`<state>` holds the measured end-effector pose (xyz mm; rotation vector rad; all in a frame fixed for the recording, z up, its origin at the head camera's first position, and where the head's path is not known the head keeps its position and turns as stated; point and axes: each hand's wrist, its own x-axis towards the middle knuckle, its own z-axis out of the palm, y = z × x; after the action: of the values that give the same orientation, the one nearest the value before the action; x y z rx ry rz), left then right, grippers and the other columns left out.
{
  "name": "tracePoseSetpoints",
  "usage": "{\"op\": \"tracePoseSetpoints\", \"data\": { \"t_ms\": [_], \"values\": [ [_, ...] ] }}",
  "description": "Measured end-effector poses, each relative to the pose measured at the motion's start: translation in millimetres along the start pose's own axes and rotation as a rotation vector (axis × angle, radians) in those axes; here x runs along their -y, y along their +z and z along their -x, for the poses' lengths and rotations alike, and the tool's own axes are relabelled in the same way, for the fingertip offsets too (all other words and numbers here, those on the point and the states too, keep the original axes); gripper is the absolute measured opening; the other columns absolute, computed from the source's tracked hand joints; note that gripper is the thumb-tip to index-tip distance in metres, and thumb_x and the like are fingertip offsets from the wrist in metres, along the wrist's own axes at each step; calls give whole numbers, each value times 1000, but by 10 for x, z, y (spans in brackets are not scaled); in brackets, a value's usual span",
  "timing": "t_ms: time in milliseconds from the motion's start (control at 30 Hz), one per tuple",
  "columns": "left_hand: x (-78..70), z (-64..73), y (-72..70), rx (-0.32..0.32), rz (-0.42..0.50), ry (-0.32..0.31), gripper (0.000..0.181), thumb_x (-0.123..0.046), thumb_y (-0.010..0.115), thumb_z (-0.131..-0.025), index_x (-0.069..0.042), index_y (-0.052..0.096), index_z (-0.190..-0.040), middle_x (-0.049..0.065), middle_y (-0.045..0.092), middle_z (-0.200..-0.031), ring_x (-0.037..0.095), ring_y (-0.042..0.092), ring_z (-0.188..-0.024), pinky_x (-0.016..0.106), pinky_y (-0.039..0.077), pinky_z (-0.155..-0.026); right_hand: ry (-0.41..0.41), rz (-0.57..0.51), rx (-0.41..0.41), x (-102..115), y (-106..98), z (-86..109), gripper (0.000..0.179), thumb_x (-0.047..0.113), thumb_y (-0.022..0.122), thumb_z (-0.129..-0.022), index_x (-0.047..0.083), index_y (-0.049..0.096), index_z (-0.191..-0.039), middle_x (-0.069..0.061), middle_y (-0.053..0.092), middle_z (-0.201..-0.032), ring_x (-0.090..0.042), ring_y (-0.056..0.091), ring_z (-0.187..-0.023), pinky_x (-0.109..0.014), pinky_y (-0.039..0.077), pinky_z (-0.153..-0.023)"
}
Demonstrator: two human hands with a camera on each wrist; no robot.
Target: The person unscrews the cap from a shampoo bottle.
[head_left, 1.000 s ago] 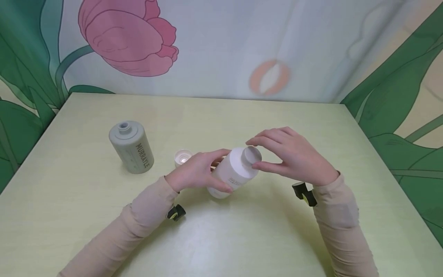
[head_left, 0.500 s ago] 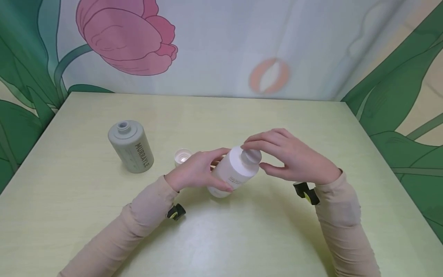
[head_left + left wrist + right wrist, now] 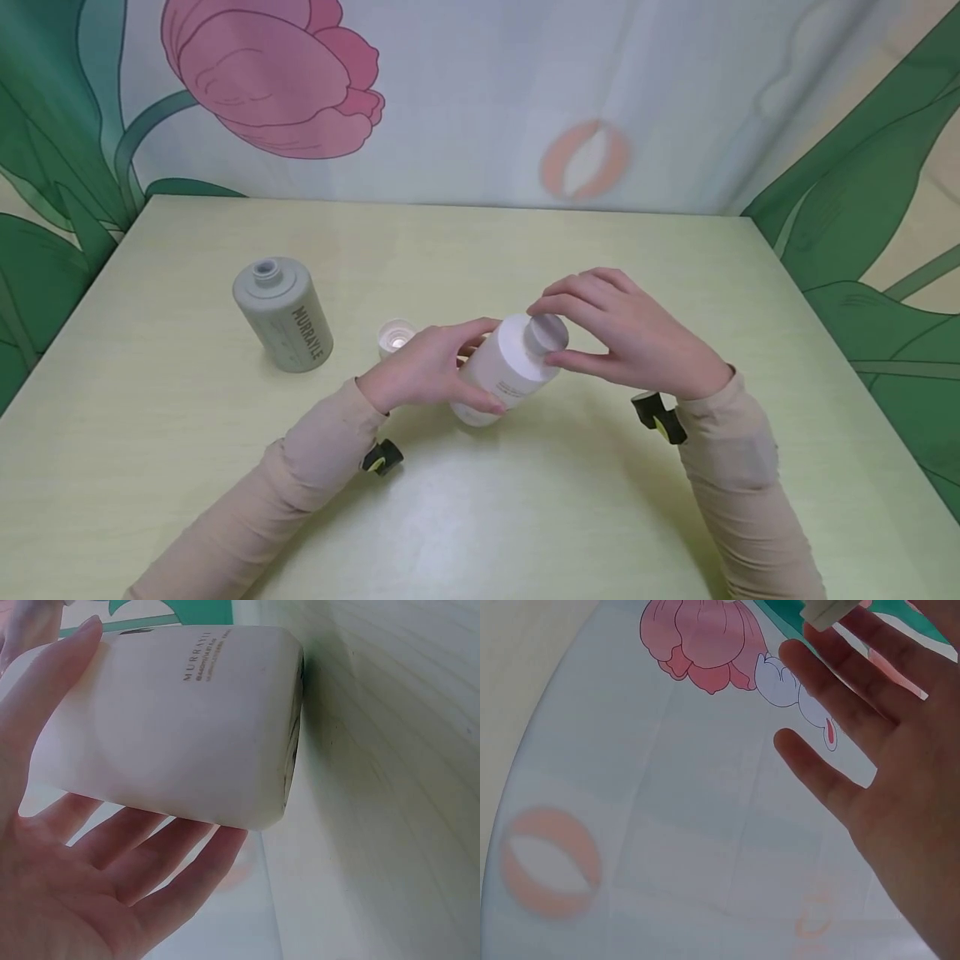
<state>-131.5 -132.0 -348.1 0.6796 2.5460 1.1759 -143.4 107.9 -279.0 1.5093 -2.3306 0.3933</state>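
Observation:
My left hand (image 3: 427,372) grips a white bottle (image 3: 504,367) round its body, thumb in front and fingers behind. The bottle leans to the right, its bottom edge at the table in the left wrist view, where small printed lettering shows on its side. At its upper end is a round cap (image 3: 547,333), which my right hand (image 3: 618,337) pinches between thumb and fingertips. The right wrist view catches only the edge of the cap (image 3: 829,611) by the fingertips, with the other fingers extended. Beyond the left hand lies a small white cap (image 3: 395,336), partly covered by that hand.
A grey bottle (image 3: 283,315) lettered MURRAYLE stands upright at the left with its narrow neck uncapped. The pale wooden table (image 3: 480,517) ends at the back against a curtain (image 3: 465,100) with printed flowers and leaves. A small black camera sits at each wrist.
The right fingers loosened and shifted round the cap half a second ago, the thumb coming off it, and now pinch it again. The left hand and bottle have stayed in place.

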Motion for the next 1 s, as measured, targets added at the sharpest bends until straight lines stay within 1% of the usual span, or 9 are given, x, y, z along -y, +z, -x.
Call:
{"op": "tracePoseSetpoints", "data": {
  "t_ms": [133, 300, 400, 500, 600, 700, 800, 900, 1000],
  "values": [
    [-7, 5, -7, 5, 6, -3, 79, -39, 82, -57, -38, 42, -125, -11, 59, -112, 12, 58, -101, 31, 46, -84, -9, -30, 20, -1, 1, 2, 37, 27, 64, -80, 14, 55, -114, 3, 54, -111, -13, 48, -105, -34, 33, -95],
    [-12, 8, -20, 11, 25, -19, 80, -37, 82, -58, -37, 41, -126, -10, 59, -112, 12, 58, -102, 31, 46, -83, -25, -80, 67, 11, -28, 1, 38, 16, 61, -81, 15, 52, -118, 2, 51, -117, -13, 46, -109, -34, 33, -95],
    [-11, 6, -26, 12, 31, -25, 79, -36, 82, -58, -37, 42, -126, -10, 59, -112, 12, 58, -102, 31, 46, -83, -40, -102, 80, 18, -45, -5, 38, 11, 60, -81, 14, 52, -118, 2, 51, -119, -13, 46, -109, -34, 33, -95],
    [-8, 2, -23, 14, 31, -15, 79, -37, 82, -57, -37, 42, -125, -10, 59, -112, 12, 58, -102, 31, 46, -83, -36, -136, 86, 18, -57, 4, 41, 14, 62, -81, 15, 50, -121, 2, 50, -122, -13, 45, -112, -34, 34, -95],
    [-3, -1, -13, 12, 26, 1, 77, -37, 82, -58, -37, 43, -124, -10, 59, -110, 12, 59, -101, 31, 46, -83, 9, -162, 89, 19, -59, 17, 49, 24, 64, -81, 16, 46, -127, 3, 49, -125, -12, 45, -115, -33, 35, -96],
    [-6, 1, -12, 4, 11, 13, 77, -36, 82, -58, -36, 43, -124, -10, 60, -109, 13, 59, -100, 30, 46, -83, 78, -132, 101, 24, -46, 9, 57, 38, 63, -81, 18, 43, -130, 5, 50, -124, -10, 47, -113, -31, 38, -95],
    [-9, 2, -9, 1, 1, 19, 77, -36, 82, -58, -36, 44, -124, -10, 60, -110, 13, 59, -100, 30, 47, -83, 125, -59, 121, 30, -21, -3, 56, 45, 60, -80, 19, 46, -127, 8, 54, -116, -8, 51, -104, -31, 41, -90],
    [-13, 3, -7, 3, 4, 17, 77, -36, 82, -57, -36, 43, -124, -10, 60, -110, 13, 59, -100, 30, 47, -83, 130, 4, 125, 38, 2, -5, 50, 46, 60, -80, 20, 51, -121, 10, 56, -105, -6, 53, -93, -30, 42, -84],
    [-18, 7, -7, 5, 6, 12, 77, -36, 82, -57, -36, 43, -124, -10, 60, -110, 13, 59, -100, 30, 47, -83, 104, 26, 106, 38, 16, -2, 44, 41, 62, -80, 19, 54, -118, 10, 57, -99, -6, 53, -87, -30, 43, -81]
  ]
}}
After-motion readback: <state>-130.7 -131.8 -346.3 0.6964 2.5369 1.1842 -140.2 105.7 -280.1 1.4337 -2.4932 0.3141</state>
